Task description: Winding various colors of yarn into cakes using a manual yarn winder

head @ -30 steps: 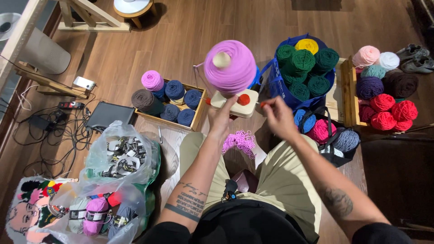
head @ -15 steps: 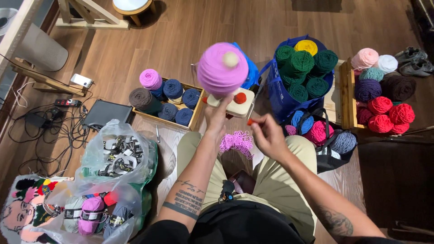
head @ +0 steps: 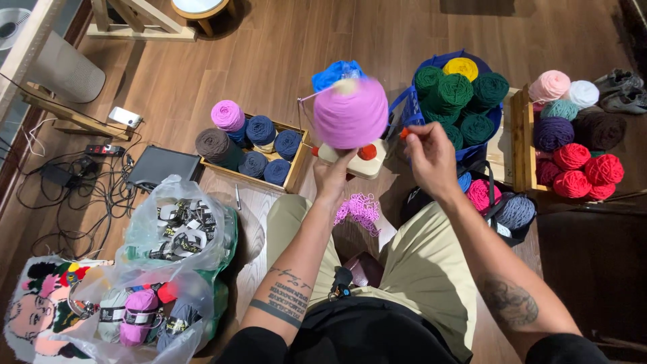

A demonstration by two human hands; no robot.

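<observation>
Pink yarn cake (head: 350, 113) blurring on winder (head: 357, 160); left hand (head: 335, 178) gripping base, right hand (head: 428, 156) pinching crank; risking slip, tangling.

Clear plastic bags (head: 176, 222) at left hold yarn skeins with dark paper labels (head: 174, 217).

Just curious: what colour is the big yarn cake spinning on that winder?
Lilac-pink big yarn cake, seen best in the head view.
</observation>
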